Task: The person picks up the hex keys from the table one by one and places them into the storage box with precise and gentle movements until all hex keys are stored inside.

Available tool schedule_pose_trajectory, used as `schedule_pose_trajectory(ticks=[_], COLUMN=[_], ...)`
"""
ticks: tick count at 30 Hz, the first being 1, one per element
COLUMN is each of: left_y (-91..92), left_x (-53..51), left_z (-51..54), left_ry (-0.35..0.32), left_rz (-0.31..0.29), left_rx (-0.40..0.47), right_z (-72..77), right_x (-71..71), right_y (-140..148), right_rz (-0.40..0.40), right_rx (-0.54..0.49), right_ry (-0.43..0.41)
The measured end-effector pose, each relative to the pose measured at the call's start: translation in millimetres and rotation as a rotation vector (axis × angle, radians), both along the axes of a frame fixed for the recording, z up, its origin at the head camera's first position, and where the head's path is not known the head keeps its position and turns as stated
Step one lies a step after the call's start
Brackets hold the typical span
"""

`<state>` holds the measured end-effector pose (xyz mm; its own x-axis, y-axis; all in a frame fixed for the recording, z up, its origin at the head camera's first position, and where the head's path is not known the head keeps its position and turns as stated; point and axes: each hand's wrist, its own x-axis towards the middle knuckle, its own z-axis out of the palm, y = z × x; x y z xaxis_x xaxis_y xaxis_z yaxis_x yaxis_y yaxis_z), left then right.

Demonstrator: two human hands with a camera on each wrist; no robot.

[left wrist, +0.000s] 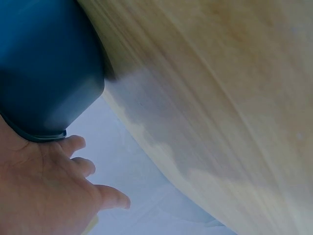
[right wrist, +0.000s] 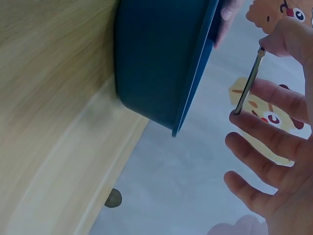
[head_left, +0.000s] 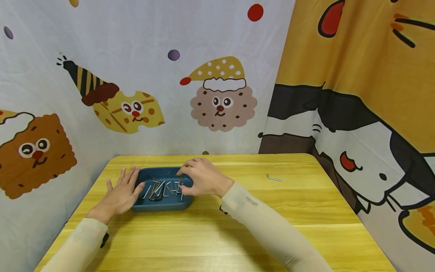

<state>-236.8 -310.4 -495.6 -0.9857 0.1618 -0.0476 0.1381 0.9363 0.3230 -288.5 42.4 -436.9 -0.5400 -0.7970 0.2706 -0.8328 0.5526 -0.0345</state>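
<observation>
A blue tray [head_left: 161, 207] on the table holds several loose L-shaped hex keys [head_left: 165, 189], silver and brassy, with a dark one among them. My left hand [head_left: 119, 196] rests against the tray's left rim, its fingers stretched out. Over the right end of the tray, my right hand [head_left: 203, 176] pinches a hex key [right wrist: 251, 82] between thumb and fingertips. The right wrist view shows this key's long arm spanning from thumb to fingers, while the other fingers are spread. In the left wrist view the left palm [left wrist: 46, 191] touches the tray's edge.
One silver hex key [head_left: 274, 178] lies alone on the wooden table [head_left: 238, 234], toward the back right. Printed curtains [head_left: 170, 22] hang behind the table and along its right side.
</observation>
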Motion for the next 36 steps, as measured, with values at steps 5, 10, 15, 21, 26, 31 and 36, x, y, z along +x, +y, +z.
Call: schedule_pose_trajectory(ticks=[5, 10, 15, 21, 26, 31, 36], left_y=[0.1, -0.1, 0.1, 0.2, 1.0, 0.7, -0.1], left_x=[0.3, -0.3, -0.6, -1.0, -0.6, -0.9, -1.3], left_z=[0.3, 0.8, 0.0, -0.2, -0.4, -1.0, -0.1], left_ry=[-0.001, -0.005, -0.008, -0.007, -0.011, -0.014, -0.011], left_rz=[0.0, -0.001, -0.003, 0.0, 0.004, -0.002, -0.008], left_rx=[0.0, -0.001, -0.005, -0.008, -0.009, -0.013, -0.02], right_z=[1.5, 3.3, 3.6, 4.1, 4.3, 6.2, 7.6], right_x=[-3.8, -8.8, -13.5, -17.9, -20.8, -21.8, -21.8], right_y=[-11, -23, -33, -48, -62, -72, -81], right_rz=[0.01, 0.019, 0.016, 0.023, 0.041, 0.041, 0.029], right_rx=[0.026, 0.037, 0.07, 0.097, 0.131, 0.145, 0.17], right_ry=[0.0, -0.007, -0.014, -0.022, -0.019, -0.031, -0.046])
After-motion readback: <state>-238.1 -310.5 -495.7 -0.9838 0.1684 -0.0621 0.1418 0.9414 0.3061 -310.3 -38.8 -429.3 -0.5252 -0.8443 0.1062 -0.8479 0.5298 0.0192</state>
